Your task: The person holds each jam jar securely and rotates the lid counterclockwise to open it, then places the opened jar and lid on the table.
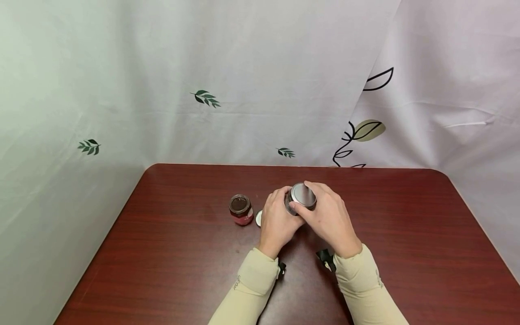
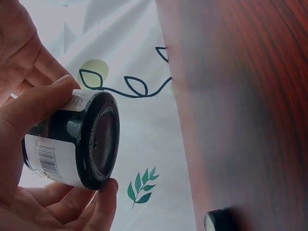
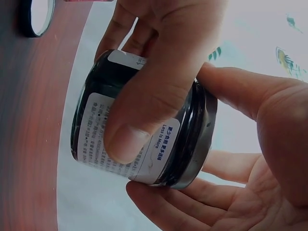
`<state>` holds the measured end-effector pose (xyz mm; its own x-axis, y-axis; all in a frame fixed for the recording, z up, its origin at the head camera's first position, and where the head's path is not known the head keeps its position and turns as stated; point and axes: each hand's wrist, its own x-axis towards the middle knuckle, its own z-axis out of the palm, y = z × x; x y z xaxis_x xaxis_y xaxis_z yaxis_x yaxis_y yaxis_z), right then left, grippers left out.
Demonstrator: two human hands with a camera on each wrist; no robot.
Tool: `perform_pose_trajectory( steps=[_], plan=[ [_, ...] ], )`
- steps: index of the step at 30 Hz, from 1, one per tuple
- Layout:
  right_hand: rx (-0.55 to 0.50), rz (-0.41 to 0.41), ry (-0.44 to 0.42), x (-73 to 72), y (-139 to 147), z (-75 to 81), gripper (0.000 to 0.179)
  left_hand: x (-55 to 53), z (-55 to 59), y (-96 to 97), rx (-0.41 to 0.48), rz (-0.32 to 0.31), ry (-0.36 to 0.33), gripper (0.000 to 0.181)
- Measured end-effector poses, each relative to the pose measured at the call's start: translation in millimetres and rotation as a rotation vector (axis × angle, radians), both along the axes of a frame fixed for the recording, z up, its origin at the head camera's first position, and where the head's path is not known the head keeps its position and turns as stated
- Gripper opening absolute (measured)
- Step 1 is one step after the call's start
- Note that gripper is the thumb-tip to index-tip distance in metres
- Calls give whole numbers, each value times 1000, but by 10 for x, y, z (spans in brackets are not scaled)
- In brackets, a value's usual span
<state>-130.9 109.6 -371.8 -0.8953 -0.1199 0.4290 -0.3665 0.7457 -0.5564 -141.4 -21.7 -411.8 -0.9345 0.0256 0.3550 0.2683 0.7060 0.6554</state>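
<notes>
A dark glass jar point(image 2: 62, 127) with white printed labels is held up above the table by both hands. My left hand point(image 1: 279, 219) grips its body, with the thumb point(image 3: 127, 139) across the label in the right wrist view. My right hand point(image 1: 330, 219) holds the silver metal lid point(image 1: 304, 195), its thumb and fingers around the rim. The lid sits on the jar, and the jar's ribbed base point(image 2: 103, 142) faces the left wrist camera. Left of the hands stands a second jar point(image 1: 240, 210), lidless, with dark contents and a reddish label.
A loose lid point(image 1: 258, 219) with a white inside lies beside the second jar, partly hidden by my left hand. The dark red wooden table point(image 1: 170, 262) ends at a white patterned curtain point(image 1: 243, 81) behind and at the sides.
</notes>
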Motion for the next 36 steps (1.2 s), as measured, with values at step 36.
perform_pose_trajectory(
  steps=[36],
  plan=[
    [26,9,46,7,-16,12,60,-5,37,-55,2,-30,27,60]
  ],
)
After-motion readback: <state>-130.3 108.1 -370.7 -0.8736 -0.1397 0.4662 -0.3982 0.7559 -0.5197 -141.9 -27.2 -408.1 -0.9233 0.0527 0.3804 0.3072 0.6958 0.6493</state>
